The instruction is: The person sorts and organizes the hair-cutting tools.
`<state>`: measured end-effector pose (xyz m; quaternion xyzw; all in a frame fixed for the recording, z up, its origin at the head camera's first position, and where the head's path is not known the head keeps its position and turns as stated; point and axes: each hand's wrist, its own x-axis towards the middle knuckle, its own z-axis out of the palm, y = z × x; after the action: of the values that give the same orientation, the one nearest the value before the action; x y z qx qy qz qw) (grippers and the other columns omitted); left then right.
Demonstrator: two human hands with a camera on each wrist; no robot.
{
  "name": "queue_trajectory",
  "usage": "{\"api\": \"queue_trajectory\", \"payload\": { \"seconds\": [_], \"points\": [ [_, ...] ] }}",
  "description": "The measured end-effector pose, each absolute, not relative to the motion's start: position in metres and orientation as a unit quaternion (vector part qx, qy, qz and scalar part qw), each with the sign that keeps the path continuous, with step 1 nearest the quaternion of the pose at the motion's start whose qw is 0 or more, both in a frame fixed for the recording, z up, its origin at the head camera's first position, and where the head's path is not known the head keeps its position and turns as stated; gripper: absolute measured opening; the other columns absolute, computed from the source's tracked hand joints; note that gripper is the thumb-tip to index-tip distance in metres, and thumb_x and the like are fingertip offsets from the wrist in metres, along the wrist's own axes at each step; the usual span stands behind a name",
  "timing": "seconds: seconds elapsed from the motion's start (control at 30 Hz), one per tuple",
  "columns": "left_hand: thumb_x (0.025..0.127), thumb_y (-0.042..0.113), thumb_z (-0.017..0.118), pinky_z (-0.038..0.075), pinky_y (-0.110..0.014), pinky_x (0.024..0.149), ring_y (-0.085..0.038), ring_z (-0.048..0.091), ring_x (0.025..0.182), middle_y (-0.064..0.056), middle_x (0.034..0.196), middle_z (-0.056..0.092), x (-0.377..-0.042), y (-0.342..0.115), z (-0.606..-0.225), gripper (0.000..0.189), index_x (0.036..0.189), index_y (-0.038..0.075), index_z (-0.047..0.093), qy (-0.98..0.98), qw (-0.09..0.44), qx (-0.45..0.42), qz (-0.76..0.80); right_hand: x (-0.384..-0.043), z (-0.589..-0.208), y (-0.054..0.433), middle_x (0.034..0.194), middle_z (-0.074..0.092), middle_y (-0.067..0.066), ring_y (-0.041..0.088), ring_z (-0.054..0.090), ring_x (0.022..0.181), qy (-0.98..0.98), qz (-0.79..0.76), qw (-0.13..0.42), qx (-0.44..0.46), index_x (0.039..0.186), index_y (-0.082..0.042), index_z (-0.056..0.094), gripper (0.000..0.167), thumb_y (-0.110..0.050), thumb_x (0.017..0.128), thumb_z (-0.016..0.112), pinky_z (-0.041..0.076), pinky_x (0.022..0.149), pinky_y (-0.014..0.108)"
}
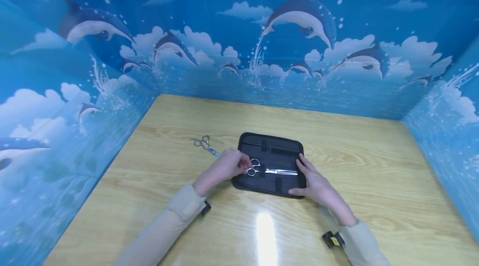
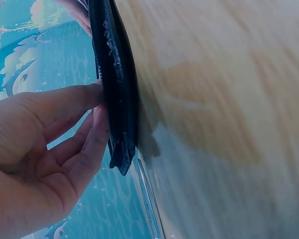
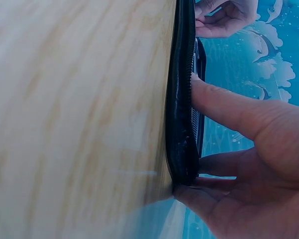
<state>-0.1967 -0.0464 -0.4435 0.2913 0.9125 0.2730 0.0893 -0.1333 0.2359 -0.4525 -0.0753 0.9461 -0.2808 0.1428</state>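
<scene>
Touching case edge (image 1: 262,190): right hand (image 1: 315,185), tabletop (image 1: 381,166) beyond

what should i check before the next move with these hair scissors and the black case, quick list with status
1. Black zip case open on the table: ok
2. Right hand touching the case's right end: ok
3. Left hand at the cased hair scissors' handles: ok
4. Left fingertips' hold on those handles: cannot tell, partly hidden
5. Other hair scissors in the case: not ok, lying on the table to its left
</scene>
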Motion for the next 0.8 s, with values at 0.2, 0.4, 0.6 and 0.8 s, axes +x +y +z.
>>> {"api": "queue_trajectory", "payload": {
  "seconds": [0.2,0.4,0.6,0.8],
  "points": [
    [0.085,0.004,0.079,0.056,-0.026,0.076,-0.012,0.067,0.080,0.000,0.088,0.077,-0.199,-0.049,-0.443,0.012,0.094,0.012,0.079,0.913,0.096,0.298,0.261,-0.134,-0.454,0.236,0.167,0.008,0.023,0.051,0.017,0.148,0.945,-0.284,0.145,-0.073,0.155,0.009,0.025,0.100,-0.028,0.083,0.084,0.029,0.115,0.065],
    [0.090,0.007,0.074,0.057,-0.032,0.088,-0.017,0.071,0.096,-0.001,0.102,0.077,-0.211,-0.068,-0.432,0.013,0.102,0.012,0.079,0.906,0.073,0.328,0.258,-0.133,-0.455,0.235,0.167,0.008,0.023,0.051,0.016,0.148,0.943,-0.289,0.146,-0.073,0.155,0.009,0.025,0.099,-0.029,0.084,0.084,0.028,0.116,0.065],
    [0.088,0.005,0.076,0.059,-0.035,0.083,-0.021,0.072,0.088,-0.004,0.094,0.076,-0.224,-0.100,-0.423,0.011,0.098,0.009,0.079,0.929,-0.025,0.318,0.187,-0.132,-0.455,0.235,0.167,0.008,0.023,0.051,0.017,0.148,0.944,-0.286,0.143,-0.075,0.154,0.009,0.025,0.099,-0.030,0.084,0.084,0.029,0.115,0.065],
    [0.079,0.003,0.084,0.059,-0.033,0.078,-0.019,0.069,0.081,-0.004,0.088,0.075,-0.228,-0.123,-0.429,0.015,0.092,0.008,0.080,0.930,-0.023,0.335,0.146,-0.131,-0.454,0.237,0.167,0.008,0.023,0.052,0.018,0.147,0.945,-0.283,0.141,-0.080,0.154,0.009,0.026,0.099,-0.030,0.084,0.084,0.030,0.115,0.065]
  ]
}}
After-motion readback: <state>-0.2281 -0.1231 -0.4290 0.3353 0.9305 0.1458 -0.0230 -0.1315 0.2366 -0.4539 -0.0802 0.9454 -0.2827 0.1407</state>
